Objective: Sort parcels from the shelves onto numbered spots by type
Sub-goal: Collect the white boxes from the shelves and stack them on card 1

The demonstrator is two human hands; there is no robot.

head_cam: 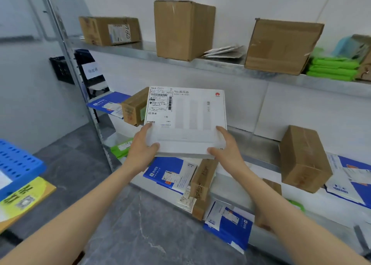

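Observation:
A flat white box (190,116) with a shipping label on its top left is held in front of the middle shelf, tilted up toward me. My left hand (143,146) grips its near left corner, thumb on top. My right hand (226,146) grips the near right corner the same way. Brown cartons (183,29) stand on the top shelf, and another brown carton (304,159) sits on the middle shelf at right. Blue mailer bags (170,174) lie on the lower shelves under the white box.
The metal shelf post (80,79) runs down at left. Green bags (332,68) are stacked at the top right. A blue perforated crate (18,162) and a yellow sign (24,200) sit at the left edge. Grey floor (120,224) lies below my arms.

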